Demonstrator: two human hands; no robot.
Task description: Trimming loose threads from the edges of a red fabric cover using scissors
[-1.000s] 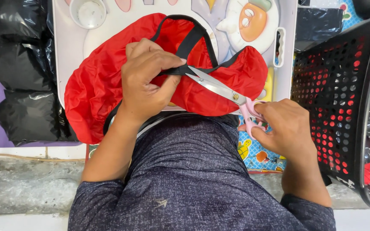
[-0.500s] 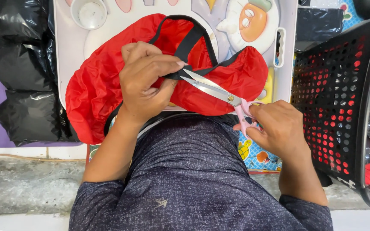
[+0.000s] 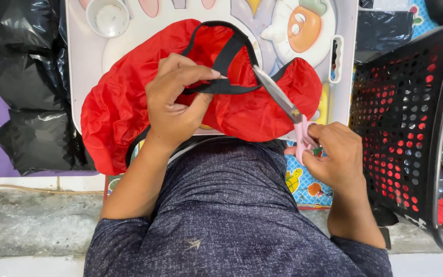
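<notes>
In the head view, a red fabric bag (image 3: 129,107) lies crumpled across a white child's tabletop (image 3: 85,61) printed with cartoon shapes, and everything else is best placed from that bag. The left hand (image 3: 173,100) rests on the bag's middle, fingers closed in a pinch on the black strap (image 3: 221,84), which loops up over the bag's upper edge and back down. The right hand (image 3: 334,156) sits off the bag's lower right corner, clenched through the pink handles of a pair of scissors (image 3: 288,107) whose blades slant up and left, the tips reaching the strap near the bag's top right.

Half a second ago the blades lay lower and flatter, close under the left hand's fingertips; a second ago they were in much the same low place. Now the scissors have swung out to the right and the tips have risen to the far limb of the strap, while the left hand has kept its pinch and shifted only slightly. I judge that the cutting point has moved along the strap, which looks pulled taut between pinch and blades.

Above the bag's left end stands a small white cup (image 3: 107,16). Left of the bag lie black plastic bags (image 3: 21,92); right of it stands a black perforated basket (image 3: 411,118).
</notes>
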